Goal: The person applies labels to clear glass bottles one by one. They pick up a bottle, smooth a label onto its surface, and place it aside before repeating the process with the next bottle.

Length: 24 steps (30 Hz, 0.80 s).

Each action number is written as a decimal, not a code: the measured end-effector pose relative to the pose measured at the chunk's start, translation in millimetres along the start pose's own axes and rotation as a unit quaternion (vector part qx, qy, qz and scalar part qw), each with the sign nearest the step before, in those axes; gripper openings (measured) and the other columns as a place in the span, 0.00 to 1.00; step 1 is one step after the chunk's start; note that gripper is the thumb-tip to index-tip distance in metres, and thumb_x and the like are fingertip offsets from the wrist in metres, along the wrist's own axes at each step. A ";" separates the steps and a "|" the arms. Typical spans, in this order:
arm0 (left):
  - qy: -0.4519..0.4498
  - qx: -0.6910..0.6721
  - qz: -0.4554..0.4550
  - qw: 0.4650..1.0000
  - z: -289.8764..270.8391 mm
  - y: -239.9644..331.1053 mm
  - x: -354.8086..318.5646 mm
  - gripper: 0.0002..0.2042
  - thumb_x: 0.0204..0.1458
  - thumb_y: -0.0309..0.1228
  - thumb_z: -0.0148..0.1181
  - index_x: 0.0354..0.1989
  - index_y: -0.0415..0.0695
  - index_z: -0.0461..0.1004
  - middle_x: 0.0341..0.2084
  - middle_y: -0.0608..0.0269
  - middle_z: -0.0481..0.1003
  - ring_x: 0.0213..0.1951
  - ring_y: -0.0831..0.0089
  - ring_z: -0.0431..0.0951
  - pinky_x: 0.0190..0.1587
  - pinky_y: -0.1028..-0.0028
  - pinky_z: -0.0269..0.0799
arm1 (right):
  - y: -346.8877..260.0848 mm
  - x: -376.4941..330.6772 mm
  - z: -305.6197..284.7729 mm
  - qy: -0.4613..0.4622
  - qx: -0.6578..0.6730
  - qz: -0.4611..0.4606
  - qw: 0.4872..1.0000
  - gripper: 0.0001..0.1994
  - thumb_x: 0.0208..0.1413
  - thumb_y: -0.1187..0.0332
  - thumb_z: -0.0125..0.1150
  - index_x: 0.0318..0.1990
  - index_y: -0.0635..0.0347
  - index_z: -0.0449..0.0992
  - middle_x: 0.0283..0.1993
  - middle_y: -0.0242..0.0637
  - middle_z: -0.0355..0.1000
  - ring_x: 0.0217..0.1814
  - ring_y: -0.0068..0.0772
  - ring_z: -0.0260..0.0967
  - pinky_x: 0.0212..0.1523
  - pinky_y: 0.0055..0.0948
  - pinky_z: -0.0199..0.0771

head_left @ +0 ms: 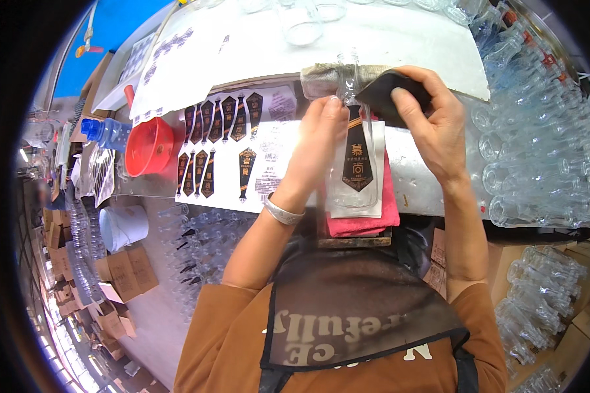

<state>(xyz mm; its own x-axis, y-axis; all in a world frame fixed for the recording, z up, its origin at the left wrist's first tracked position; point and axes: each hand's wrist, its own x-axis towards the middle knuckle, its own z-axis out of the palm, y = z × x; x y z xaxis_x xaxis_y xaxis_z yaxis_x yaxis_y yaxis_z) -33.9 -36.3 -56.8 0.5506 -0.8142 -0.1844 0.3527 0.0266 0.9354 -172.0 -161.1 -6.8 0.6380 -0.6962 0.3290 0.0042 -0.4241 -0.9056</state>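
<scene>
A clear glass bottle (349, 85) lies with its neck pointing away from me, over a white pad on a folded pink cloth (390, 196). On its front sits a black tie-shaped label (356, 154) with gold print and orange stripes. My left hand (318, 141), slightly blurred, is closed at the bottle's left side, fingertips by the neck and the label's top. Gripped between thumb and fingers of my right hand (434, 121) is a flat black flexible pad (392, 97), its tip close to the bottle's neck. A rolled beige cloth (318, 80) lies under the neck.
Left on the table is a sheet of tie-shaped labels (233, 164), beside a red bowl (149, 147) and a blue-capped plastic bottle (108, 133). Many glass bottles (531, 157) crowd the right side. A white bucket (123, 228) and cardboard boxes (128, 274) stand lower left.
</scene>
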 end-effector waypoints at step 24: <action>-0.101 0.394 0.273 0.872 -26.3 -12.2 -88.9 0.55 0.36 0.25 0.77 0.73 0.33 0.45 0.65 0.37 0.62 0.66 0.44 0.64 0.67 0.58 0.61 | -27.7 -55.6 1.0 -0.217 -0.089 -0.228 0.945 0.12 0.47 0.81 0.63 0.41 0.62 0.80 0.40 0.43 0.77 0.40 0.40 0.77 0.42 0.31 0.78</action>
<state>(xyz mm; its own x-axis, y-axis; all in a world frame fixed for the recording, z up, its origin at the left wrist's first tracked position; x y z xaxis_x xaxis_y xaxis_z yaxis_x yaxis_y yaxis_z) -67.2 51.1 -59.7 0.3016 -0.8922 0.3362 -0.5932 0.1005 0.7987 -206.8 -110.1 -0.3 0.8567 -0.1316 0.4988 0.2496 -0.7404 -0.6241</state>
